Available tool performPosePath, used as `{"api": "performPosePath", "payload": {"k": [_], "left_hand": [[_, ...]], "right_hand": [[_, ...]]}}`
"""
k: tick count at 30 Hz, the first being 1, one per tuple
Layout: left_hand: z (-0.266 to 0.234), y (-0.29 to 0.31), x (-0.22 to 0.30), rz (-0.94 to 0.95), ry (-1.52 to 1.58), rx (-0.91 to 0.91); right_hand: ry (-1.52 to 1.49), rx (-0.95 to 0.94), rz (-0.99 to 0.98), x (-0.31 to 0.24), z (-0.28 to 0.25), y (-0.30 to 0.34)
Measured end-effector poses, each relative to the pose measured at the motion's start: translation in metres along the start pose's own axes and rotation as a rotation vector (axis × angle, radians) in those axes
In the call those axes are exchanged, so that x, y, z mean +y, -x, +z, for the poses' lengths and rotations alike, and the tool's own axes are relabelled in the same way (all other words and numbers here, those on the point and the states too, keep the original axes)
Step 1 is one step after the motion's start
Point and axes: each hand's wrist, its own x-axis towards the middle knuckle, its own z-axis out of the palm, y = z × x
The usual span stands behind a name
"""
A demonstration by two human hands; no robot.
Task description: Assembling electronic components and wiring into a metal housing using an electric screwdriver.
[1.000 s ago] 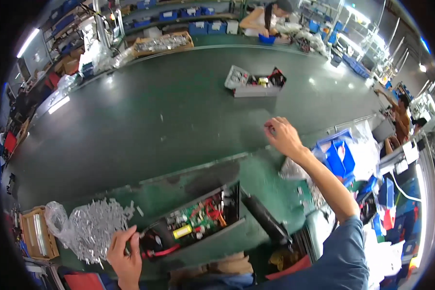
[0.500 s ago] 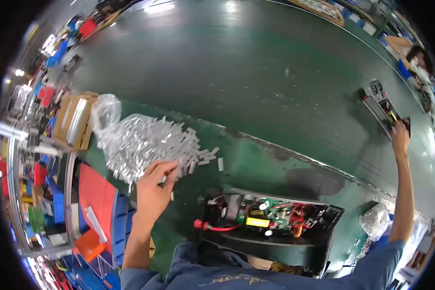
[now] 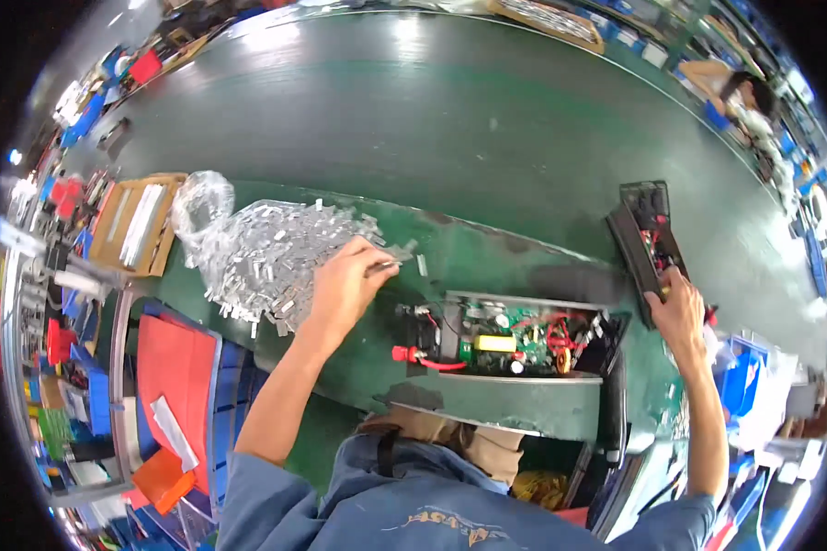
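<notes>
My left hand (image 3: pixel 342 286) is pinched at the right edge of a heap of small silvery metal strips (image 3: pixel 285 243). Between its fingertips shows a small metal piece (image 3: pixel 382 267), partly covered by the fingers. At the right, my right hand (image 3: pixel 682 317) grips the near end of a long black device housing (image 3: pixel 630 248) with red wires inside. A second open device housing (image 3: pixel 524 377) lies in front of me, its green circuit board (image 3: pixel 535 332) exposed. Red wires and a yellow-wrapped part (image 3: pixel 496 343) sit in it, and a red connector (image 3: pixel 404 354) sticks out at its left.
A clear plastic bag (image 3: pixel 202 197) lies by the heap, beside a cardboard box (image 3: pixel 161 257). Red sheets (image 3: pixel 176 367) and blue bins stand at the left. A wide green belt (image 3: pixel 413 119) runs beyond the bench; another person (image 3: pixel 749 96) is at the far right.
My right hand has brought the black housing left and nearer, from farther out on the belt. My left hand has moved right and away along the heap. The view has shifted slightly.
</notes>
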Motion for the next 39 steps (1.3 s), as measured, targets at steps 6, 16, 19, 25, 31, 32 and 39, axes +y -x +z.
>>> {"api": "performPosePath", "payload": {"k": [6,16,19,25,31,32,39], "left_hand": [[-0.002,0.002,0.007,0.029,-0.183,0.045],[-0.048,0.078,0.146,-0.055,0.657,-0.255],[-0.025,0.085,0.165,-0.207,1.074,-0.592],[-0.002,0.093,0.182,-0.208,1.051,-0.703],[0.014,0.076,0.174,-0.023,0.701,-0.341],[0.013,0.075,0.174,-0.152,0.788,-0.385],[0.022,0.063,0.175,-0.256,1.075,-0.471]], "right_hand": [[0.069,0.046,-0.022,-0.012,0.005,0.011],[-0.521,0.268,-0.308,-0.126,-0.066,0.112],[-1.144,-0.078,-0.537,-0.161,-0.051,0.150],[-1.248,0.005,-0.275,-0.150,-0.024,0.178],[-1.262,-0.123,0.256,-0.138,-0.001,0.193],[-1.268,-0.125,0.265,-0.137,0.001,0.193],[-1.262,-0.095,0.169,-0.138,0.000,0.186]]}}
